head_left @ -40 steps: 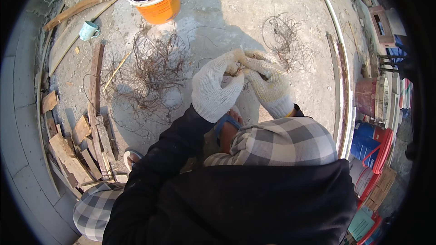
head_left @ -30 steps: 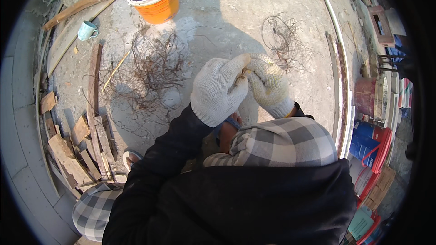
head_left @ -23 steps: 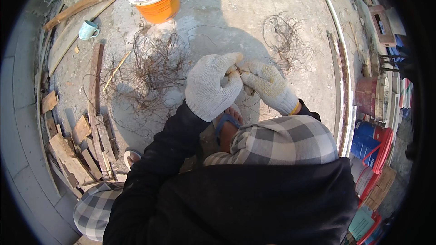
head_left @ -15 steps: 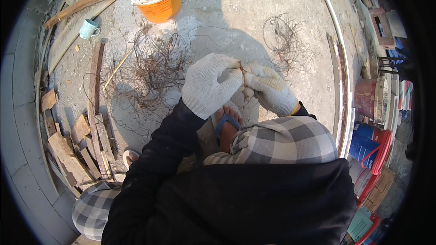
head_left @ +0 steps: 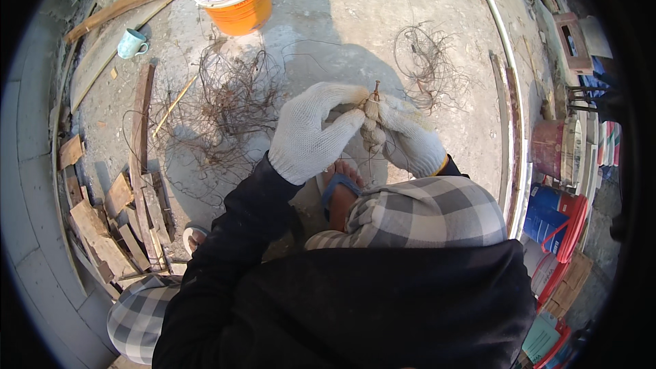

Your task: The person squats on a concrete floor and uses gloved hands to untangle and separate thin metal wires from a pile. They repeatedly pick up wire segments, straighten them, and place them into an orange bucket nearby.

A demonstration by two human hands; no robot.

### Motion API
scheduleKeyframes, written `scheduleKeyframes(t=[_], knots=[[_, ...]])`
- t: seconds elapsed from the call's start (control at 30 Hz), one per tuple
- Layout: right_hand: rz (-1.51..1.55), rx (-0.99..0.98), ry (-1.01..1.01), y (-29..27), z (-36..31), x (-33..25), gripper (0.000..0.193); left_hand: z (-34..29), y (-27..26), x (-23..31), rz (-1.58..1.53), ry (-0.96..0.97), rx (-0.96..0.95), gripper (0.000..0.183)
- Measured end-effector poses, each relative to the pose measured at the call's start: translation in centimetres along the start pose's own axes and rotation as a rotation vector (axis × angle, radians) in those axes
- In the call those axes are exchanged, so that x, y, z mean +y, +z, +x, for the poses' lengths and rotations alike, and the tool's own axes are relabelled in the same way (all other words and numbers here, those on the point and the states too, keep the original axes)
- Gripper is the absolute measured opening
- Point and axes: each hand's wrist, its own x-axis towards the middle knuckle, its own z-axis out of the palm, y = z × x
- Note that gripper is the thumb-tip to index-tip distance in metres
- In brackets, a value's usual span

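Note:
Both my hands wear white knitted gloves and meet in front of my knee. My left hand (head_left: pixel 311 133) pinches thumb and forefinger toward a short, thin rusty piece of wire (head_left: pixel 376 89), whose bent tip sticks up between the gloves. Around the lower part of that wire my right hand (head_left: pixel 413 138) is closed, its fingertips curled toward me. A fine strand hangs below the right glove. Left of my hands a loose tangle of rusty wire (head_left: pixel 236 99) lies on the ground. Beyond my right hand is a smaller coil of wire (head_left: pixel 425 58).
An orange bucket (head_left: pixel 239 15) stands at the far side, and a light blue mug (head_left: pixel 132 44) at far left. Scrap wood (head_left: pixel 102 229) is piled on the left. A long pale pipe (head_left: pixel 504 34) runs along the right, with paint buckets (head_left: pixel 557 215) beyond it.
My gloved fingers have shifted and turned around the wire. Its rusty tip now rises above them, and more of the right hand's curled fingers show.

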Motion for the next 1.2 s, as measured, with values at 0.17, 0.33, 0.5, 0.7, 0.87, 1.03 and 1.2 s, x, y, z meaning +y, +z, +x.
scheduleKeyframes(t=[0.17,0.33,0.5,0.7,0.87,1.03,1.2], knots=[[0.054,0.031,0.036,-0.2,-0.2,0.0,0.022,-0.3,0.1,0.0,-0.014,-0.122,-0.034,0.026],[0.128,0.088,0.107,0.1,-0.2,-0.4,0.024,-0.4,0.6,-0.4,-0.095,-0.159,-0.011,0.025],[-0.072,0.266,0.065,0.5,-0.3,-0.7,0.025,-0.4,0.7,-1.7,-0.36,-0.371,-0.019,0.024],[-0.146,0.276,-0.015,0.0,-0.3,-0.8,0.023,-0.5,0.6,-2.0,-0.556,-0.468,-0.05,0.03],[-0.135,0.276,0.003,-0.2,-0.5,-0.9,0.023,-0.1,0.8,-1.6,-0.378,-0.25,-0.045,0.046],[-0.118,0.338,0.064,0.5,-0.6,-1.2,0.025,-0.1,0.9,-1.6,-0.206,-0.178,-0.03,0.048],[-0.211,0.378,0.02,1.1,-0.7,-1.8,0.036,-0.3,0.6,-1.5,-0.279,-0.271,-0.047,0.043]])
